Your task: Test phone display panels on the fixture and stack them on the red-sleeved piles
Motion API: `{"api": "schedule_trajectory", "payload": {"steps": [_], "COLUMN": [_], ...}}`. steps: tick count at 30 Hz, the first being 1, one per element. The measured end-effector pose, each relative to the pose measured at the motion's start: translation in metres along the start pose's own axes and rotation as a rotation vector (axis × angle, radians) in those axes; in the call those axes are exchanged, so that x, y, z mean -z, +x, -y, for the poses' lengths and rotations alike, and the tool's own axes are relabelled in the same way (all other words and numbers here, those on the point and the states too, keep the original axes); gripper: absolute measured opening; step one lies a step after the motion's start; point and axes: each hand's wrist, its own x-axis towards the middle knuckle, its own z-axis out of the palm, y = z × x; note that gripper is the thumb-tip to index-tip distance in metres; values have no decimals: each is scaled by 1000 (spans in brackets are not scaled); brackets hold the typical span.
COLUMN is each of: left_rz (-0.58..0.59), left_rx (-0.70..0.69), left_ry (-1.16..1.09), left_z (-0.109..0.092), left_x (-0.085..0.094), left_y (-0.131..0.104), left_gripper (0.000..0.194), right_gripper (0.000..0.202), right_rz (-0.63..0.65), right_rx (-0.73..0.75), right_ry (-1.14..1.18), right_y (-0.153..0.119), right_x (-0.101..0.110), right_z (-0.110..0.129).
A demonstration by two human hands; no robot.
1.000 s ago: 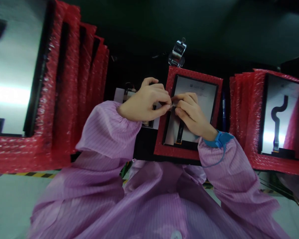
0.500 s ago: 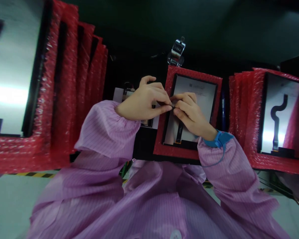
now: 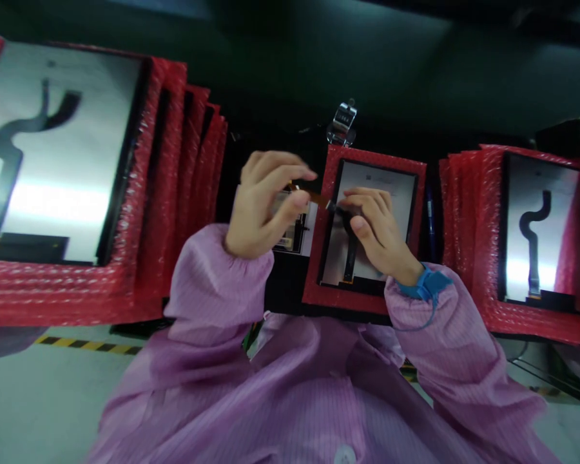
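Note:
A display panel (image 3: 372,183) with its grey back up lies on red bubble wrap (image 3: 341,295) in front of me. Its dark flex cable (image 3: 350,258) runs up from the lower edge to my right hand (image 3: 379,232), whose fingers are closed round the cable's upper end. A thin orange-brown flex strip (image 3: 315,196) spans from that end to the left. My left hand (image 3: 268,200) is at the strip's other end, thumb and fingers apart, over a small device (image 3: 287,241) on a white base.
Stacks of panels in red bubble wrap stand at the left (image 3: 145,212) and right (image 3: 464,225). A metal tally counter (image 3: 343,119) is behind the middle panel. A blue pen (image 3: 430,216) lies between that panel and the right stack.
My left hand has drawn back to the left from my right hand, and its fingers have opened. The orange-brown strip now shows between the hands. The view has shifted.

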Motion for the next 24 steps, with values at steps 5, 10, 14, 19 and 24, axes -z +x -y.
{"api": "schedule_trajectory", "payload": {"steps": [5, 10, 14, 19, 24], "left_rz": [64, 356, 350, 392, 396], "left_rx": [203, 145, 93, 50, 40], "left_ry": [305, 580, 667, 742, 694], "left_z": [-17, -16, -16, -16, -19], "left_x": [1, -15, -18, -17, -14], "left_y": [-65, -91, -89, -87, -84], "left_gripper": [24, 38, 42, 54, 56], "right_gripper": [20, 16, 15, 18, 28], "right_rz": [-242, -347, -387, -393, -332], "right_rx": [-193, -403, -491, -518, -545], "right_ry": [-173, -193, -204, -203, -267], "right_y": [-42, -97, -123, -135, -137], "right_x": [20, 19, 18, 14, 6], "right_z": [28, 40, 40, 40, 44]}}
